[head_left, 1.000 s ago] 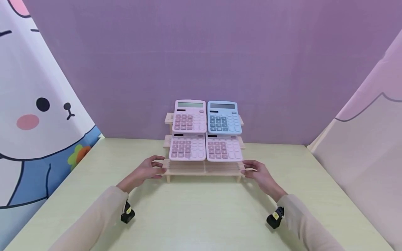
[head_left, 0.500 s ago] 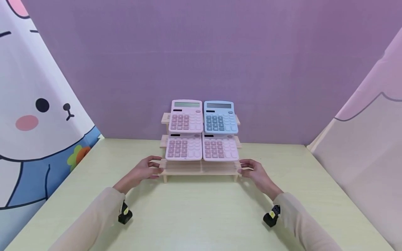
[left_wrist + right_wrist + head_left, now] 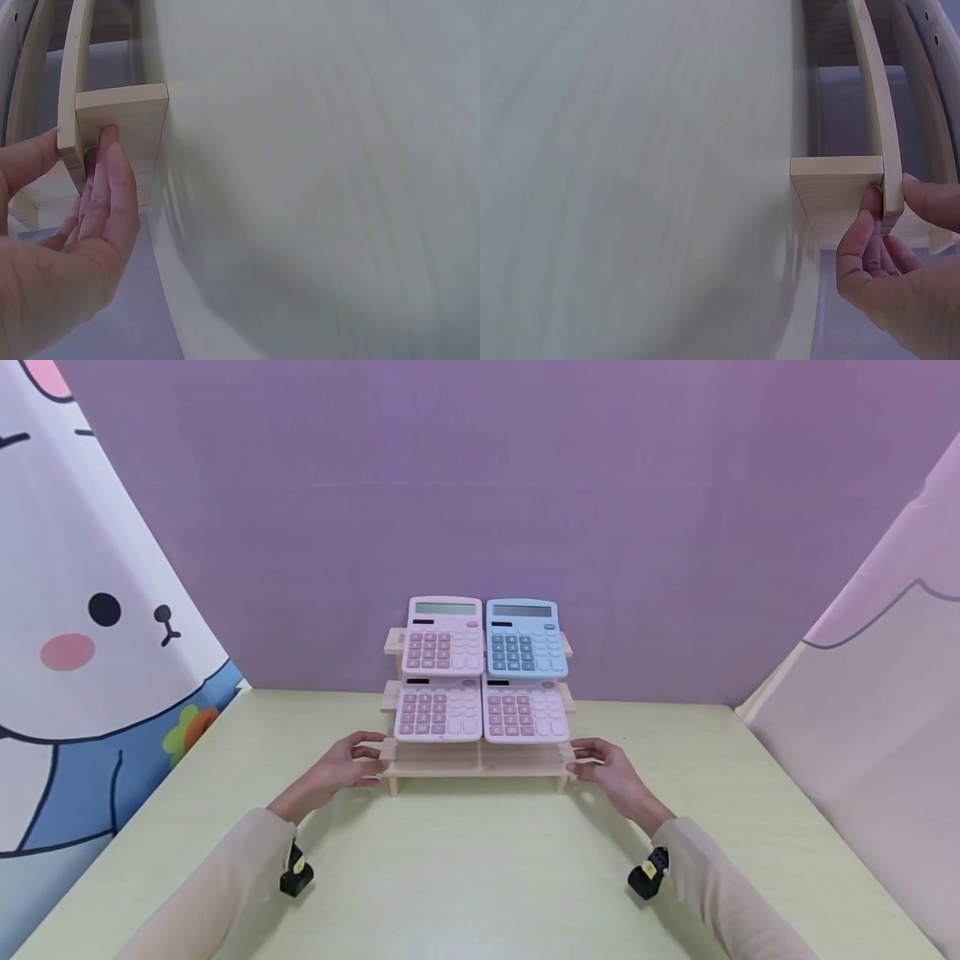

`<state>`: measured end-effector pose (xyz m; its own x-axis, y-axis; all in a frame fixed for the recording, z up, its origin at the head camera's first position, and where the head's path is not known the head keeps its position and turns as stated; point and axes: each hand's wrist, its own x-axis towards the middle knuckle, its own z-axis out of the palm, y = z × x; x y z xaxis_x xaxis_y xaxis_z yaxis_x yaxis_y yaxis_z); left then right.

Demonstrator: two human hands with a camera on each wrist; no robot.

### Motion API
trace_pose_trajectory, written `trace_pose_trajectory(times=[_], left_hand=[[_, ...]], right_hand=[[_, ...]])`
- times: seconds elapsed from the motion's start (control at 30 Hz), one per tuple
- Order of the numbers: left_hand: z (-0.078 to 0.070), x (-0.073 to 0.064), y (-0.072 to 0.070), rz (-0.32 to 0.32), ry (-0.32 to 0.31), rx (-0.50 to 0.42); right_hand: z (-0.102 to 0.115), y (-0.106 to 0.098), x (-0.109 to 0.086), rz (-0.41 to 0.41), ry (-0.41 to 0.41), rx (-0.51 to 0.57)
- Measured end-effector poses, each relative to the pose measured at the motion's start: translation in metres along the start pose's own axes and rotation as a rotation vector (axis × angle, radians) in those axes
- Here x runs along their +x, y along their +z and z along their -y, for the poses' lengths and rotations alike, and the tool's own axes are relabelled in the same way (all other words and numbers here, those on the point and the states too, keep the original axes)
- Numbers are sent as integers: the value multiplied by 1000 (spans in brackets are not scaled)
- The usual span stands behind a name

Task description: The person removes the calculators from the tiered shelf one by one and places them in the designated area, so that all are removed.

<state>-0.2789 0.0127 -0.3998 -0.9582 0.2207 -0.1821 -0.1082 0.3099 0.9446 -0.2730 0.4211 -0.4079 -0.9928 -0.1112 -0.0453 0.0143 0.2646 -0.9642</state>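
A three-tier wooden rack [image 3: 480,768] stands on the table against the purple backdrop. Its top tier bears a pink calculator [image 3: 444,637] on the left and a blue calculator [image 3: 527,639] on the right. Two more pink calculators lean side by side on the middle tier, one left [image 3: 438,710] and one right [image 3: 525,712]. My left hand [image 3: 341,770] pinches the left end of the lowest shelf, thumb above and fingers under the slat [image 3: 71,90]. At the other end, my right hand [image 3: 617,779] pinches the same shelf, thumb on top and fingertips beneath.
The pale wood-grain table [image 3: 472,877] spreads in front of the rack. Behind it rises the purple backdrop [image 3: 480,510]. A cartoon-printed cloth [image 3: 112,610] hangs at the left, and a pale pink cloth [image 3: 885,693] hangs at the right.
Both hands and the rack, with its calculators, have shifted slightly left since a second ago. Over the last half second they stay nearly still, with both grips unchanged.
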Motion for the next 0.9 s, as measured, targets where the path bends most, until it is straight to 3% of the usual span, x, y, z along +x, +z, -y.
trace_pose_trajectory(times=[0.53,0.9], left_hand=[[4,2,-2,3,18,-16],[4,2,-2,0,6,-10]], right_hand=[[1,-3,1,17,10,-25],[7,-17,-1,28,13,-59]])
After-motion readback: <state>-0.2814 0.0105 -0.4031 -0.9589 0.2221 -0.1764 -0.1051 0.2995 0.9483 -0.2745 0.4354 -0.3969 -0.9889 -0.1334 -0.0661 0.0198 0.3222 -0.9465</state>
